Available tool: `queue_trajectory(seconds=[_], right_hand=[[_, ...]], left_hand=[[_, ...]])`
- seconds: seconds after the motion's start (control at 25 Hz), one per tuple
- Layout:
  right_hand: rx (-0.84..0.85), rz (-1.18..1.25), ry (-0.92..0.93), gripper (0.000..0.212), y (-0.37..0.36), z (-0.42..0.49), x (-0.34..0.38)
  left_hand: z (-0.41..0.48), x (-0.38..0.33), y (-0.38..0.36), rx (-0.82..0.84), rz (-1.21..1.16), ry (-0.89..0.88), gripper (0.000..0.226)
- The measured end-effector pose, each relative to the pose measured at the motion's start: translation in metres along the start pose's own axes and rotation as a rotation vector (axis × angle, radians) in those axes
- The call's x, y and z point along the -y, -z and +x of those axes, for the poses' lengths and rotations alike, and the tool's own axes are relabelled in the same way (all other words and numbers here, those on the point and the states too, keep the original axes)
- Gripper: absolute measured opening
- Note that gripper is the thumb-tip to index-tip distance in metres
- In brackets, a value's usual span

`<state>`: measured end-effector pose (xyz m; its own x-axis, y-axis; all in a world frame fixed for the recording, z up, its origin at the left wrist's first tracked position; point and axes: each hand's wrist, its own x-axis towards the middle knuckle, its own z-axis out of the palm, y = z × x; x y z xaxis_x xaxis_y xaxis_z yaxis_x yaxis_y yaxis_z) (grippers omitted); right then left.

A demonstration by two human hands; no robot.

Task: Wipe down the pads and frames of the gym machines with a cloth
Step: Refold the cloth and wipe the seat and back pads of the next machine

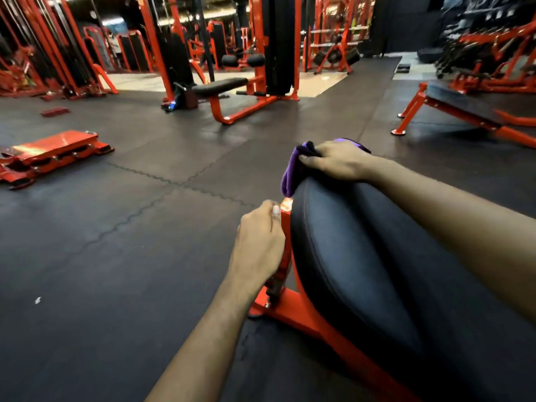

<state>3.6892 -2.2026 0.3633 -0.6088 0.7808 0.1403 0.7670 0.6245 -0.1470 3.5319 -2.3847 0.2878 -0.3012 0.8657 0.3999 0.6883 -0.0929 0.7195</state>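
Clearly the right hand (336, 162) is doing the wiping: its fingers are curled over a bunched purple cloth (291, 174) and press it onto the top edge of the black pad (362, 256), with part of the cloth hanging down the pad's left side. The left hand (258, 242) is closed round the red upright of the frame (293, 311) just beside the pad, thumb laid on the post near its cap, and seems to act as a brace. To do this step well, the person would probably spread the cloth flatter under the palm, so that more of it meets the vinyl, then draw it in overlapping passes down the face and along the stitched seam, where grime is likely to collect. Firm, even pressure should suit the padding, and the bracing hand ought to stop the pad from rocking. The red upright and the foot below it look like the next surfaces to wipe. Beyond the pad lies the dark rubber floor (130, 242), with a low red platform (55, 152) to the left, a seated cable machine (220, 87) ahead and another bench (464, 108) at right.
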Motion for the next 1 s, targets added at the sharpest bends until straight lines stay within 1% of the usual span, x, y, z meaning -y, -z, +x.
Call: queue_trajectory(seconds=[0.04, 0.08, 0.12, 0.2, 0.28, 0.32, 0.36, 0.4, 0.48, 0.52, 0.56, 0.64, 0.68, 0.76, 0.8, 0.88, 1.0], right_hand=[[0.027, -0.011, -0.084, 0.061, 0.002, 0.0, 0.013], [0.055, -0.046, -0.114, 0.057, 0.004, -0.002, 0.029], [0.08, -0.108, -0.101, 0.056, 0.005, -0.007, 0.048], [0.061, -0.28, 0.028, 0.059, -0.005, -0.037, 0.082], [-0.003, -0.45, 0.198, 0.072, -0.032, -0.085, 0.099], [-0.008, -0.481, 0.246, 0.077, -0.04, -0.101, 0.104], [-0.021, -0.473, 0.243, 0.078, -0.045, -0.105, 0.106], [-0.036, -0.43, 0.172, 0.077, -0.043, -0.102, 0.108], [-0.05, -0.341, -0.028, 0.07, -0.033, -0.078, 0.113], [-0.026, -0.344, -0.092, 0.066, -0.031, -0.072, 0.117], [-0.011, -0.374, -0.103, 0.064, -0.032, -0.072, 0.119], [-0.028, -0.409, -0.03, 0.064, -0.045, -0.094, 0.123], [-0.06, -0.397, 0.015, 0.061, -0.053, -0.113, 0.125], [-0.171, -0.361, 0.091, 0.054, -0.068, -0.152, 0.128], [-0.234, -0.338, 0.111, 0.053, -0.074, -0.172, 0.132], [-0.317, -0.319, 0.127, 0.052, -0.085, -0.207, 0.136], [-0.329, -0.289, 0.083, 0.043, -0.102, -0.258, 0.137]], left_hand=[[-0.009, 0.004, 0.011, 0.001, 0.019, -0.012, 0.043], [-0.018, 0.007, 0.022, -0.003, 0.025, -0.014, 0.044], [-0.027, 0.01, 0.034, -0.016, 0.015, -0.001, 0.045], [-0.038, 0.016, 0.054, -0.041, -0.004, 0.03, 0.047], [-0.045, 0.027, 0.065, -0.043, -0.001, 0.044, 0.046], [-0.046, 0.032, 0.068, -0.041, -0.001, 0.051, 0.042], [-0.046, 0.035, 0.069, -0.039, -0.005, 0.061, 0.037], [-0.046, 0.037, 0.07, -0.035, -0.018, 0.062, 0.034], [-0.047, 0.034, 0.073, -0.032, -0.041, 0.061, 0.031], [-0.049, 0.033, 0.074, -0.03, -0.051, 0.052, 0.031], [-0.051, 0.031, 0.076, -0.032, -0.06, 0.039, 0.031], [-0.053, 0.028, 0.078, -0.032, -0.077, 0.015, 0.03], [-0.053, 0.027, 0.077, -0.026, -0.085, 0.004, 0.03], [-0.052, 0.022, 0.074, -0.003, -0.099, -0.022, 0.031], [-0.051, 0.018, 0.072, 0.013, -0.103, -0.042, 0.031], [-0.049, 0.009, 0.066, 0.033, -0.115, -0.085, 0.03], [-0.049, -0.006, 0.053, 0.119, -0.096, -0.19, 0.029]])
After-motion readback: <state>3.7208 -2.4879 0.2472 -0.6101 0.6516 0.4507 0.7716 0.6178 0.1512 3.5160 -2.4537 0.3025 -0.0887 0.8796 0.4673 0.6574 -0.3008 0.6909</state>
